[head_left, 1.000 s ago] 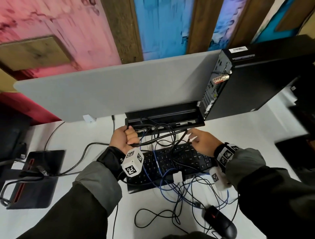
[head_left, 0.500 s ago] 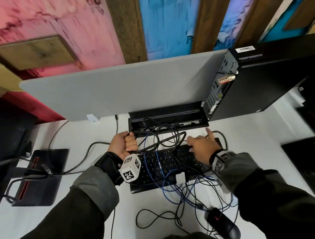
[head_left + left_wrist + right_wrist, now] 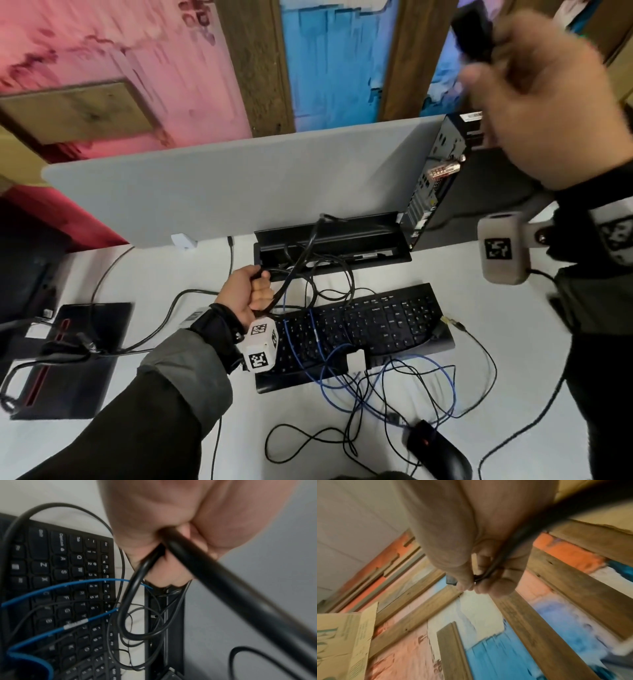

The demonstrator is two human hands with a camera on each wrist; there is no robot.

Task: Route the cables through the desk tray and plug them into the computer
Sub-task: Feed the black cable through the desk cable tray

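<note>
From the head view, a wall of pink and blue painted panels and wooden planks rises behind a grey divider screen [image 3: 239, 185] at the back of a white counter [image 3: 164, 270]. A black desk tray [image 3: 334, 240] sits against the screen, with the black computer [image 3: 442, 178] standing just to its right, rear ports facing the tray. The left hand [image 3: 246, 294] is closed in a fist around a thick black cable [image 3: 298, 263] that runs up into the tray. A black keyboard [image 3: 363, 329] lies in front of the tray under a tangle of black leads and a blue cable [image 3: 318, 346]; a black mouse [image 3: 438, 448] sits nearer the viewer. The right hand [image 3: 544, 99] is raised high and blurred, its fingers curled round a dark plug [image 3: 474, 31].

In the left wrist view, the left hand's fingers [image 3: 171, 568] wrap the thick black cable, which loops down beside the keyboard [image 3: 56, 588] towards the tray.

In the right wrist view, against the painted planks, the right hand's fingers [image 3: 501, 585] pinch the dark plug [image 3: 451, 581], with its cord running back across the palm.
</note>
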